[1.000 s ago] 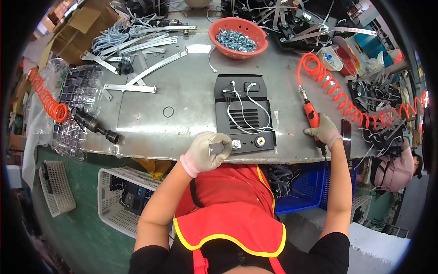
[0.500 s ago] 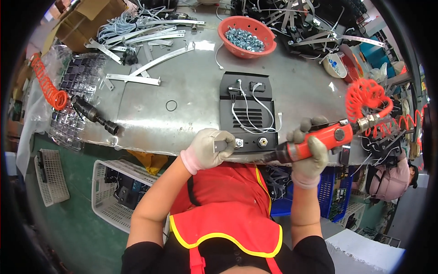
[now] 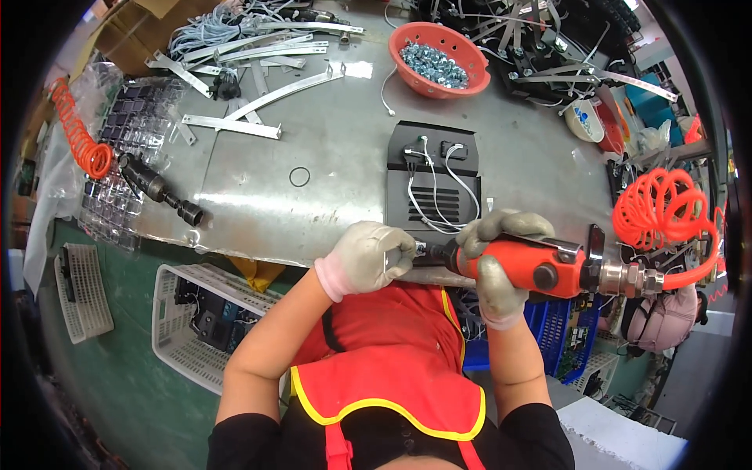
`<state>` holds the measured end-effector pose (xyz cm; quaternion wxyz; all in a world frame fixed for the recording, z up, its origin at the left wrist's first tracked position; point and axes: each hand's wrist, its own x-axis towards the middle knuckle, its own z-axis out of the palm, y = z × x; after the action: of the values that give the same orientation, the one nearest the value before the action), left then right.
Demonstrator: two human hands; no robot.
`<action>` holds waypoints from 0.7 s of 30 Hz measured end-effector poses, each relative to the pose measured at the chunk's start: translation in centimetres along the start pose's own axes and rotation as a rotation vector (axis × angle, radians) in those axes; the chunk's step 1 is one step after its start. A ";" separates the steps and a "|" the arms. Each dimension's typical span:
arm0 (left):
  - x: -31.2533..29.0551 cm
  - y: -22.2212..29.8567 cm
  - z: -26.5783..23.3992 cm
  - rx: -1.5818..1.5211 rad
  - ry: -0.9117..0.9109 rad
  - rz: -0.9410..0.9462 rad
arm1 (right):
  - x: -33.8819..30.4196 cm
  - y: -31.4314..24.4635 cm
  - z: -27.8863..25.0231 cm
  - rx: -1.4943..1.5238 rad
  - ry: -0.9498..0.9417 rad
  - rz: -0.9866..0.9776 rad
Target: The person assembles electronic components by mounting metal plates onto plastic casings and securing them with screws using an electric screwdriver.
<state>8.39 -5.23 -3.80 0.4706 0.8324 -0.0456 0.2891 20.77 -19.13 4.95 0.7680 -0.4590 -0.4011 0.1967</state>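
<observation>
Red pwr driver [image 3: 523,268] w/ coiled hose [image 3: 656,211] in R hand [image 3: 499,294], grip wrapped round its body, nose pointing left at near edge of slotted blk panel [image 3: 442,179]. L hand [image 3: 362,254]: grip clenched on small metal pc [image 3: 388,261], mostly hidden by fingers, just left of driver nose; contact btwn them can't tell. Panel sits on bench [image 3: 329,141], near side, approx ctr. Far: red bowl [image 3: 435,90] of metal hardware [image 3: 439,66]. Left: blk driver [image 3: 149,180]; metal strips [image 3: 235,125] far left.
</observation>
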 end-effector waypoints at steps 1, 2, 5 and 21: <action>0.0 -0.1 0.1 0.019 0.000 0.005 | 0.4 0.1 0.2 -0.013 -0.090 -0.002; 0.0 -0.2 0.1 0.038 0.001 0.010 | 0.9 0.2 0.3 -0.025 -0.181 -0.004; 0.2 0.2 0.0 0.021 -0.001 -0.028 | 1.2 0.5 0.4 -0.018 -0.283 0.016; 0.0 0.5 0.7 0.020 0.045 -0.107 | 1.4 0.0 1.0 -0.051 -0.255 0.080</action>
<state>8.50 -6.11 -3.70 0.4781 0.8315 0.0123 0.2828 20.79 -17.65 5.79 0.6902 -0.4653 -0.4819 0.2737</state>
